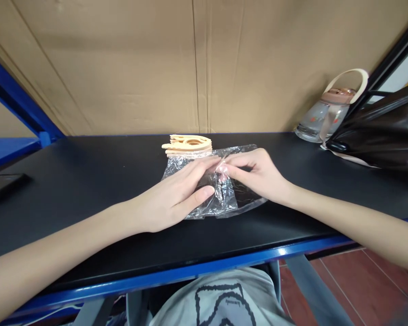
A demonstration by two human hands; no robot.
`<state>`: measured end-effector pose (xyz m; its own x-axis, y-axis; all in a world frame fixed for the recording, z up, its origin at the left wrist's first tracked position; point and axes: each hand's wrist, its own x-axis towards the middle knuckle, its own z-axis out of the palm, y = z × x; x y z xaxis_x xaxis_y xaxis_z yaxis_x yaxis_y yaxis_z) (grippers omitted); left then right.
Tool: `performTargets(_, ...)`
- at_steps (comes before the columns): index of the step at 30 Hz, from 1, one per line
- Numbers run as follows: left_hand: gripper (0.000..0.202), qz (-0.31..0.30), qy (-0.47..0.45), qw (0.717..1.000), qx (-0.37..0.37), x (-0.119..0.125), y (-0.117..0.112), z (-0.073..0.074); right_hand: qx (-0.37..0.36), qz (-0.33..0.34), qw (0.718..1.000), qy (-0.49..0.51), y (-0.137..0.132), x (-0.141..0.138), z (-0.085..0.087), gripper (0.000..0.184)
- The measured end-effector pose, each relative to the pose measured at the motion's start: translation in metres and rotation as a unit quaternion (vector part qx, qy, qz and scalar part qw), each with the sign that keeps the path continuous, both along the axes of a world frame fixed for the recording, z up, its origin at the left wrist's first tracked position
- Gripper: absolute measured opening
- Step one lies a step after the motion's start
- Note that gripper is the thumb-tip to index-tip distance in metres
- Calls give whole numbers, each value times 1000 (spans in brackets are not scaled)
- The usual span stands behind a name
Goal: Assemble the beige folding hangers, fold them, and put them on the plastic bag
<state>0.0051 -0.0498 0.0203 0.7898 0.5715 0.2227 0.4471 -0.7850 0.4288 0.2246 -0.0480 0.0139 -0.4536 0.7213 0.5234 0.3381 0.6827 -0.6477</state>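
Note:
A clear plastic bag (224, 206) lies crinkled on the black tabletop in front of me. My left hand (177, 192) rests flat over the bag's left part, fingers stretched out and thumb apart. With thumb and forefinger, my right hand (255, 172) pinches a gathered bit of the same bag near its middle. Just behind the bag sits a stack of folded cream-coloured pieces (190, 145), looped at one end; the bag's far edge meets its front. Whether anything lies inside the bag under my left hand, I cannot tell.
A clear water bottle (324, 117) with a pink lid and cream handle stands at the back right. Beside it slumps a dark shiny bag (381, 131). At the left edge lies a flat dark device (3, 185). Cardboard (132, 68) walls off the back.

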Motion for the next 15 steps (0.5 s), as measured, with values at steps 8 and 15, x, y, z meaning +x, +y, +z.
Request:
performTargets(8, 56, -23, 65, 998, 13, -1, 1, -5, 112, 121, 951, -260, 9, -2, -18, 33)
performTargets(15, 53, -120, 60, 986, 103, 5, -9, -2, 145, 131, 943, -271, 6, -5, -22, 60)
